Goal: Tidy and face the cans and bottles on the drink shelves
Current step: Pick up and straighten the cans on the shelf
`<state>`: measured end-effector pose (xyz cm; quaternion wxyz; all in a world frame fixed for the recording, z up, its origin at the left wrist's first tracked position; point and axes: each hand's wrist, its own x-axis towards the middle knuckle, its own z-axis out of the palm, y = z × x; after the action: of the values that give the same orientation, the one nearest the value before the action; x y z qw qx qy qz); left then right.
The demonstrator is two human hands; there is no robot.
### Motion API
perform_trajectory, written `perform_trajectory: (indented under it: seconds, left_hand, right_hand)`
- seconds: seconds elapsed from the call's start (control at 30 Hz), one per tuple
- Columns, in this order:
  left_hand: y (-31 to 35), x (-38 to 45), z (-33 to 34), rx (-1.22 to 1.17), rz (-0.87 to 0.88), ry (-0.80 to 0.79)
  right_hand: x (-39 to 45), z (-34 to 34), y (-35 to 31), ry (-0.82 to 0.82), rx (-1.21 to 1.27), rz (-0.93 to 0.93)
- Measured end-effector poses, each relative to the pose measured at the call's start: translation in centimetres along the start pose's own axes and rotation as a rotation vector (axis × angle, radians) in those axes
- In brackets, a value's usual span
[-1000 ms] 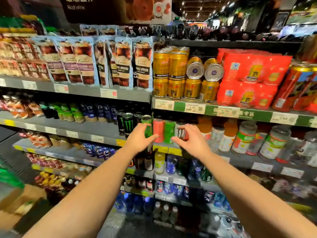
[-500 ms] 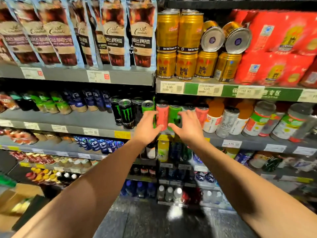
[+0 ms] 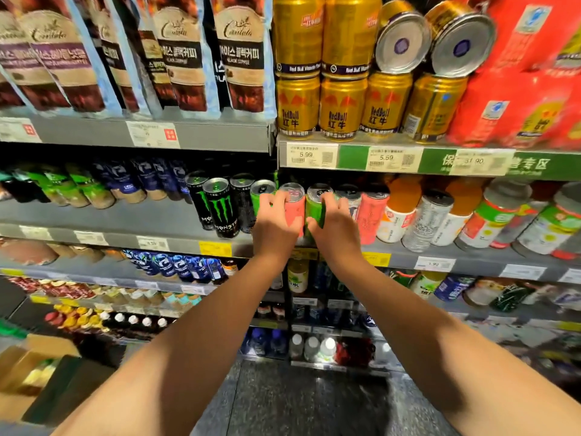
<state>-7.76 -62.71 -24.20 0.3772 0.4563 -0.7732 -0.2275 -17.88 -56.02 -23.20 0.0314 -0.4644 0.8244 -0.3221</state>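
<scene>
left hand [image 3: 274, 229] has its fingers curled round the pink can [image 3: 295, 206] and the right hand [image 3: 334, 229] is wrapped round the green can [image 3: 315, 209] right beside it, both cans standing at the front edge of the middle shelf [image 3: 103, 221], touching each other. biggest risk imo is the row being packed so tight: twist either can to face it and it could nudge the light green can [image 3: 261, 196] or the silver can [image 3: 349, 199] next door, and anything tipped at the lip goes straight to the floor. also the two gold cans lying on their sides [image 3: 432, 39] up top look sketchy, a bump to that shelf might roll them off. readable stuff: black cans [image 3: 221, 209] say monster with the green claw logo, gold cans [image 3: 341, 105] say redbull plus chinese characters, coffee pouches [image 3: 242, 55] say black coffee with korean text, price tags [image 3: 306, 155] read 5.99, 5.59 and 31.90
</scene>
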Motion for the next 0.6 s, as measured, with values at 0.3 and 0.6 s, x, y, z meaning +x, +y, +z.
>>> perform_trajectory:
  seconds: [0.3, 0.6]
  left_hand:
    - [-0.4, -0.8, 0.3, -0.241, -0.085, 0.007]
    - [-1.3, -1.3, -0.1, -0.244, -0.030, 0.013]
  right_hand:
    - [-1.3, 1.5, 1.2, 0.074, 0.136, -0.007]
    - [-2.0, 1.0, 1.4, 0.123, 0.467, 0.037]
